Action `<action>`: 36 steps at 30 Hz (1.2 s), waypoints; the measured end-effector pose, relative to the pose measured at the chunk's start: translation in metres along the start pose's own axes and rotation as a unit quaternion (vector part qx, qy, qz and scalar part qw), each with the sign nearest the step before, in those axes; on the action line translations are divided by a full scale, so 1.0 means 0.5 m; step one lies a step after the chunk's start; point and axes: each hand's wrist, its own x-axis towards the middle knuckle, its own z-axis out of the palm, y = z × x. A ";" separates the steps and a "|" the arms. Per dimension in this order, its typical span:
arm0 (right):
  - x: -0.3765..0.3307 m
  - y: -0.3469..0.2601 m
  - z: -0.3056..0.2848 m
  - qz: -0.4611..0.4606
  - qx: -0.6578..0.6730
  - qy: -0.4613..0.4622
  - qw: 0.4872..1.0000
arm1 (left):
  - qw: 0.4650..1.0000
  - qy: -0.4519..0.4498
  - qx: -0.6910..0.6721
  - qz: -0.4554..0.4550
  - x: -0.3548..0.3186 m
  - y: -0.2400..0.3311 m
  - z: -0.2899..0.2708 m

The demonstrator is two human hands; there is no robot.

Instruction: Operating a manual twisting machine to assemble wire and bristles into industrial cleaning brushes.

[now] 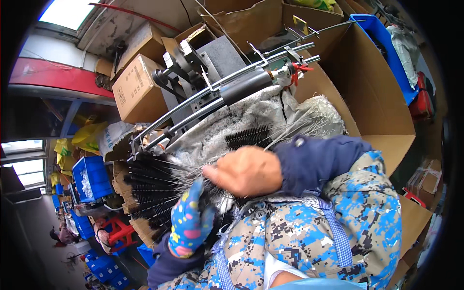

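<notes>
My left hand (pixel 187 227), in a blue glove with coloured spots, is beside a fan of black-bristled wire brushes (pixel 150 191). Its fingers are stretched upward and apart, somewhat blurred, with nothing visible between them. My bare right hand (pixel 249 171) is curled closed above my lap, fingertips pointing left at the brushes' thin wire stems (pixel 186 169). Whatever its fingers grip is hidden. Beyond the right hand, more black brush heads (pixel 249 137) lie on a dusty whitish sheet (pixel 217 125), their wire stems (pixel 304 125) spreading right.
A machine with a dark roller (pixel 246 87) and long metal rods stands ahead, a red clamp (pixel 300 70) at its right end. A large open carton (pixel 372 77) stands right, a closed carton (pixel 137 89) left. Blue bins (pixel 92 179) and a red stool (pixel 119 233) are at left.
</notes>
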 end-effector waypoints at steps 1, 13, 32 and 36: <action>-0.013 0.039 -0.010 0.019 -0.034 0.011 0.999 | 0.995 -0.008 -0.053 -0.083 -0.046 0.001 -0.001; 0.080 0.428 0.031 0.326 -0.287 -0.165 0.885 | 0.960 -0.192 0.106 -0.176 -0.424 -0.111 0.263; 0.070 0.450 0.042 0.283 -0.287 -0.158 0.901 | 0.832 -0.222 0.484 -0.157 -0.120 0.010 -0.185; 0.049 0.501 0.044 0.259 -0.302 -0.130 0.908 | 0.882 -0.244 0.351 -0.199 -0.125 0.013 -0.236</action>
